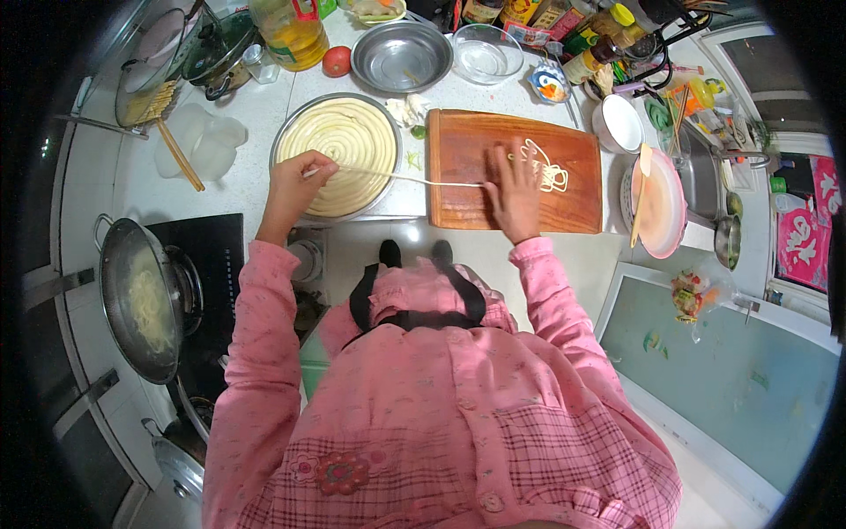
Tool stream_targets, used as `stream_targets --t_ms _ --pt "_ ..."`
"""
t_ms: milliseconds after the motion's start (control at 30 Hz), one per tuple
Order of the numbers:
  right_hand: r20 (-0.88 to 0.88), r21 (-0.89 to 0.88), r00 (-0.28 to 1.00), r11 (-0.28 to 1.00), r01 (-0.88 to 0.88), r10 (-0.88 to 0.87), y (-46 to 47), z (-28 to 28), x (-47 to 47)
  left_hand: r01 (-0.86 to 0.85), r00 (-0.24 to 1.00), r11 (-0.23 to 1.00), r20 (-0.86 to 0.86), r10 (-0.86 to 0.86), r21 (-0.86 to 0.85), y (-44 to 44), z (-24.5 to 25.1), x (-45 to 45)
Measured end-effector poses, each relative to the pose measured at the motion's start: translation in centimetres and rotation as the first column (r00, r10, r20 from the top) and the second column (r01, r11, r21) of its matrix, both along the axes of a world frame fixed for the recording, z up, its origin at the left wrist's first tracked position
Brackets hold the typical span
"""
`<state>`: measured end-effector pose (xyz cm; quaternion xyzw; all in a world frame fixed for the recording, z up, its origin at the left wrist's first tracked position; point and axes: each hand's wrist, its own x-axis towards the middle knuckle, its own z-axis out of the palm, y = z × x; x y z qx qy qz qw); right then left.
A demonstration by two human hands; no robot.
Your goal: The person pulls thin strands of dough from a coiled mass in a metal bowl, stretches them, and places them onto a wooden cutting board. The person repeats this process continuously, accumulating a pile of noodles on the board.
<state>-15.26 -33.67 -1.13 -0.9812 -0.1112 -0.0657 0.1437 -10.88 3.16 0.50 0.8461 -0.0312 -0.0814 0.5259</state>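
A coiled rope of dough (317, 132) fills a round metal pan (398, 147) on the counter. Over its near part, my left hand (299, 188) pinches a strand of dough (423, 180) between thumb and fingertips. That strand stretches right to a wooden cutting board (462, 142). There, my right hand (514, 195) lies spread, palm down, over the strand's right end; the fingers are slightly blurred. Just right of those fingers, thin loops of dough (554, 177) lie on the board, partly hidden by the hand.
Noodles sit in a wok (142, 357) on the black cooktop (211, 264) at left. Behind the pan stand an oil jug (291, 40), a tomato (337, 61), a steel basin (402, 56) and a glass bowl (488, 56). An enamel basin (661, 198) with a wooden spatula (640, 198) is at right.
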Motion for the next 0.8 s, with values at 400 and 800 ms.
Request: stream_targets --t_ms 400,800 --pt "-0.474 0.833 0.751 0.509 0.216 0.459 4.3 0.8 2.8 0.156 0.988 0.987 -0.018 -0.155 0.038 -3.9 3.4 0.7" --pt "-0.445 0.635 0.895 0.711 0.304 0.015 -20.5 3.5 -1.6 0.371 0.912 0.901 0.091 -0.399 0.225 -14.0 3.8 2.9"
